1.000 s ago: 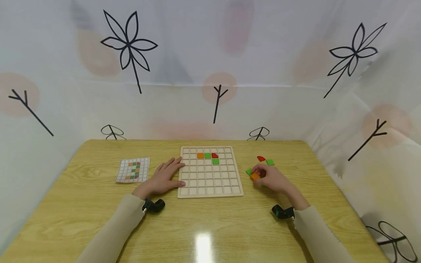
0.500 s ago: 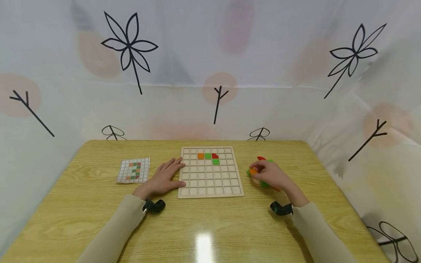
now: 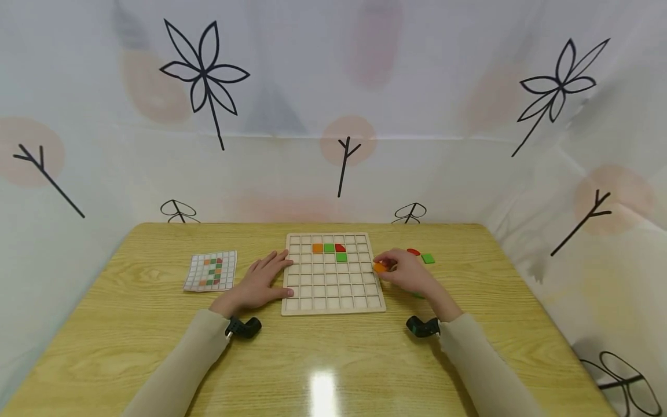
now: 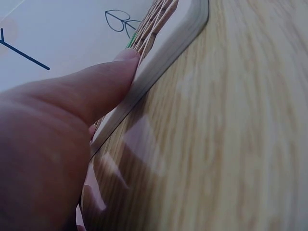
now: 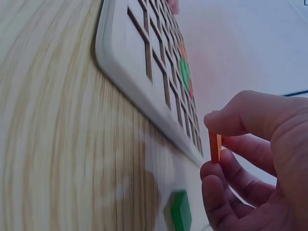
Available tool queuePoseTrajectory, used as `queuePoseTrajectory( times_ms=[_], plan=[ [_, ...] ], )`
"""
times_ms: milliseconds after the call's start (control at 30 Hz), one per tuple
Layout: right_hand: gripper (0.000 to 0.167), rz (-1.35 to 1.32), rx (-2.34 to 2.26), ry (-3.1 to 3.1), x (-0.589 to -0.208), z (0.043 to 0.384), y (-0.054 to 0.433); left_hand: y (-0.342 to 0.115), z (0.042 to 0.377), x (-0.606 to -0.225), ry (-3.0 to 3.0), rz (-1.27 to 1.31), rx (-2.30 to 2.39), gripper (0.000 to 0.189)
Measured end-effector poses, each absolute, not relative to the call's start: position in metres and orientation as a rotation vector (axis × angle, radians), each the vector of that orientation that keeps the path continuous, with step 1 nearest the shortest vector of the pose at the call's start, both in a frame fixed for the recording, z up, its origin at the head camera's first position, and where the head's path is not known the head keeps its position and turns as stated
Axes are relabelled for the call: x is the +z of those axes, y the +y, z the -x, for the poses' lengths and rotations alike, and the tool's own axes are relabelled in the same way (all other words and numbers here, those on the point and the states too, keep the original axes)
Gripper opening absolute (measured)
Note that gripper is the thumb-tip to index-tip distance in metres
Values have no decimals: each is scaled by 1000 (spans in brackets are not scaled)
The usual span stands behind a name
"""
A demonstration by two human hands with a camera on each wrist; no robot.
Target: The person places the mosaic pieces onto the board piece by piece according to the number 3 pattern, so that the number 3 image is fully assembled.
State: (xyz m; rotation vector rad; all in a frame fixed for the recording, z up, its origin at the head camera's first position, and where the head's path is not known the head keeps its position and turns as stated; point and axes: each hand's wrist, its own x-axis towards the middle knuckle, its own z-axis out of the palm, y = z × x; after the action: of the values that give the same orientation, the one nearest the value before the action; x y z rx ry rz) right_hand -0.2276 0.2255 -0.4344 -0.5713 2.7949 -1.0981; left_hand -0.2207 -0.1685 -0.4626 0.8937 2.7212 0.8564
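A wooden grid board [image 3: 333, 311] lies in the middle of the table. Set in its cells are an orange square tile [image 3: 318, 248], a green tile [image 3: 329, 248], a red tile with a rounded corner [image 3: 340, 248] and, below that, another green tile [image 3: 341, 257]. My left hand [image 3: 258, 282] rests along the board's left edge with fingers spread, the thumb lying over the rim in the left wrist view. My right hand [image 3: 408, 270] pinches an orange tile [image 5: 215, 146] between thumb and fingers, right at the board's right edge.
Left of the board lies a paper card [image 3: 191, 272] printed with a grid of coloured squares. To the right, behind my right hand, are a red tile [image 3: 413, 252] and a green tile [image 3: 428, 258]. A green tile [image 5: 181, 211] also lies near the board's side.
My right hand has picked the orange tile from the loose pieces on the right and carried it left to the board's edge. My left hand stays put.
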Motion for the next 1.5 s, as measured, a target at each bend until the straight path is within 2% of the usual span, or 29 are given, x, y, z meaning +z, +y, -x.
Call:
queuePoseTrajectory(
  times_ms=[367, 833, 1500],
  plan=[
    [33, 687, -1132, 2761, -437, 238, 193, -169, 218, -459, 2721, -886, 877, 74],
    [30, 738, -1161, 2722, -441, 246, 164, -169, 218, -461, 2726, -882, 887, 74],
    [27, 507, -1281, 2538, -446, 254, 163, -168, 219, -459, 2728, -875, 861, 75]
  ],
)
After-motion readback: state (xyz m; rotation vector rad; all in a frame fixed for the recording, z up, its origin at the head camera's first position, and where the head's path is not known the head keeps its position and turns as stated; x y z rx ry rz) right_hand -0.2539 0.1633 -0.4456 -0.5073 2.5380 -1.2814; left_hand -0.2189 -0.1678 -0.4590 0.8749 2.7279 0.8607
